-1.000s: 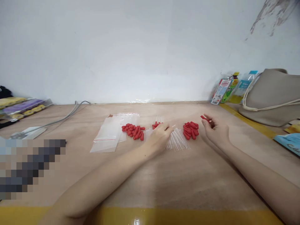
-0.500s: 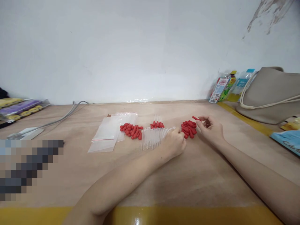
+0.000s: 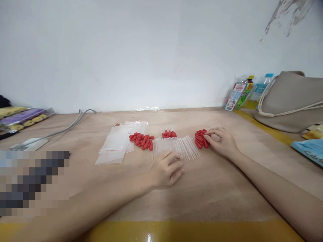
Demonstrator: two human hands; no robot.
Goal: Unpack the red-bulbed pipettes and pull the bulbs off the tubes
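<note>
A row of clear plastic tubes lies across the middle of the wooden table. Three heaps of red caps sit around it: one to the left, a small one behind, one to the right. My left hand rests on the table just in front of the tubes, fingers curled under; what they hold, if anything, is hidden. My right hand pinches a red cap at the right heap's edge.
Clear zip bags lie left of the caps. A grey cable and flat packets are at the far left. Bottles, a beige bag and a blue packet stand at the right. Yellow tape marks the near edge.
My left hand went to the right end of the tubes, then drew back toward me and to the left. My right hand lowered its red cap to the right heap.
</note>
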